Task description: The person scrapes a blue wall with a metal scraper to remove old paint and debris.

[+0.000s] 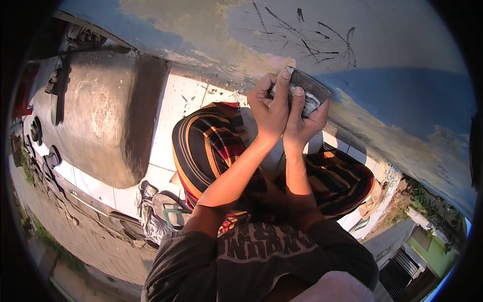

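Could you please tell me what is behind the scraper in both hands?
Behind the scraper is the wall, painted grey and blue where it shows nearby. The patch directly behind it is hidden, as is whatever the left hand and right hand cover.

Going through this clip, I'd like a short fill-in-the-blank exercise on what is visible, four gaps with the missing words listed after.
1. The left hand and the right hand hold a flat-bladed tool close to the painted ____.
2. The scribbled marks beyond the tool are ____ in colour.
3. The patterned cloth is covered in ____, not dots or checks.
4. The large brown block stands on the ____ side of the picture.

Missing words: wall; black; stripes; left.
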A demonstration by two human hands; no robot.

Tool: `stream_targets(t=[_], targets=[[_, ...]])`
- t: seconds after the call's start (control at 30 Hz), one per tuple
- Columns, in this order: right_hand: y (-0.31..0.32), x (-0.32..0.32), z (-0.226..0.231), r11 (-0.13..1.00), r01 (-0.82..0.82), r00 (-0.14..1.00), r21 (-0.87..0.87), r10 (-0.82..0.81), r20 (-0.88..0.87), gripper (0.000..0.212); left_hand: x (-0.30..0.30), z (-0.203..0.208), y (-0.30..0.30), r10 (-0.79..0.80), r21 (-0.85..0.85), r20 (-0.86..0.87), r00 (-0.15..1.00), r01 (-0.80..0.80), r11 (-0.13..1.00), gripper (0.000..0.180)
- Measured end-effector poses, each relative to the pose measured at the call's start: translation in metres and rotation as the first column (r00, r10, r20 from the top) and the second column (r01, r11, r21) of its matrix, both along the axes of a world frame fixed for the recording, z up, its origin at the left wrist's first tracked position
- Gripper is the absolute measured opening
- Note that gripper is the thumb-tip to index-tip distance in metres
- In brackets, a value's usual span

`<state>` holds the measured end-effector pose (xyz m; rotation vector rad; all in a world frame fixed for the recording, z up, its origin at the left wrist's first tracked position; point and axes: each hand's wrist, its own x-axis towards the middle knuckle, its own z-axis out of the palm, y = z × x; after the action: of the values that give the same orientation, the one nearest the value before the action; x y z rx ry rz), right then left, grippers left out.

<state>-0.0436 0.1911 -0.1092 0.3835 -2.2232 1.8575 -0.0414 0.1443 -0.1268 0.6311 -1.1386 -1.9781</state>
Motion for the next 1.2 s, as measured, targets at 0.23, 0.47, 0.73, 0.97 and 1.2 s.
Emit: stream_targets(t=[0.23, 0.47, 0.73, 0.97, 1.2], targets=[[-0.007, -0.006, 0.014, 0.999, -0.026, 0.998, -0.032, 0.024, -0.050, 0.022, -0.003, 0.032, -0.010, 0.051, -0.011, -0.055, 0.997, -0.052, 0.999, 0.026], [-0.008, 0.002, 0.018, 1.000, -0.016, 1.000, -0.025, 0.016, -0.027, 0.024, 0.006, 0.027, -0.010, 0.034, -0.031, 0.014, 0.999, -0.033, 0.999, 0.032], [-0.005, -0.005, 0.011, 1.000, -0.020, 1.000, 0.020, 0.020, -0.003, 0.023, -0.003, 0.018, -0.007, 0.012, 0.036, 0.023, 1.000, -0.013, 0.999, 0.035], [-0.013, 0.000, 0.024, 0.999, -0.037, 0.999, -0.023, 0.036, -0.037, 0.023, 0.005, 0.029, -0.018, 0.030, -0.068, 0.028, 0.999, -0.028, 0.997, 0.032], [-0.008, 0.000, 0.022, 0.999, -0.005, 0.998, 0.034, 0.007, -0.058, 0.023, 0.003, 0.027, -0.012, -0.007, 0.022, -0.021, 1.000, 0.008, 1.000, 0.028]])
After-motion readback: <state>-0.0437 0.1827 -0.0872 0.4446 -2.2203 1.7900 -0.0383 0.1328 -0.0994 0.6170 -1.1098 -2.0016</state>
